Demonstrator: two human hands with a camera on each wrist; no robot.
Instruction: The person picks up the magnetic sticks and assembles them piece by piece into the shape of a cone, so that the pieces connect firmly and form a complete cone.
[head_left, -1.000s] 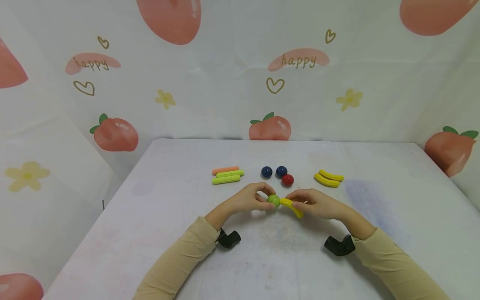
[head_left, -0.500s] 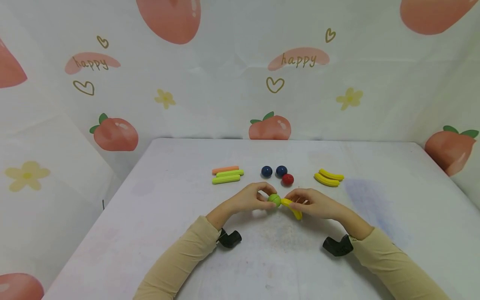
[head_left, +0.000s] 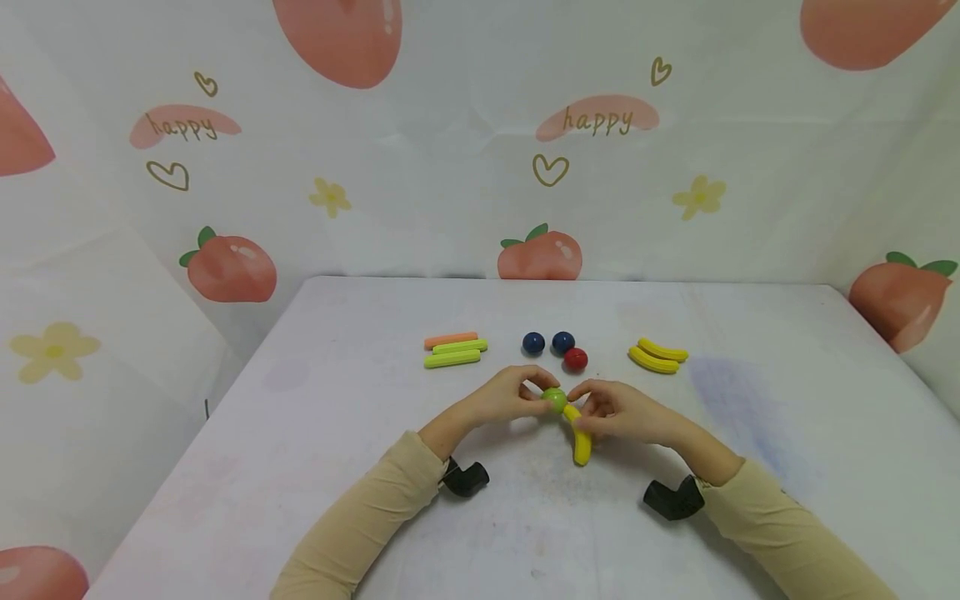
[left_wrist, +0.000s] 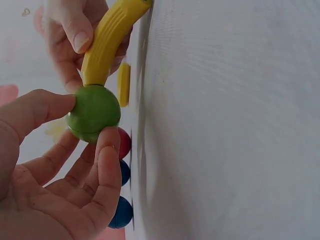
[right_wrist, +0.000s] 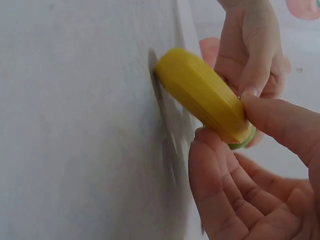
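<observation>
On the counter (head_left: 375, 400) lie three straight sticks (head_left: 454, 351), two blue balls (head_left: 547, 342), one red ball (head_left: 575, 360) and two yellow curved pieces (head_left: 657, 356). The left hand (head_left: 501, 397) pinches a green ball (head_left: 555, 400); the right hand (head_left: 622, 411) pinches a third yellow curved piece (head_left: 579, 435), its upper end touching the ball, lower end on the counter. The wrist views cut off most spares

A small glossy green ball (head_left: 555, 400) sits just below the middle of the head view, raised a little off the counter (head_left: 750, 467). A curved, ridged yellow stick (head_left: 579, 437) touches it by one end and slants down, its far tip on the counter.
</observation>
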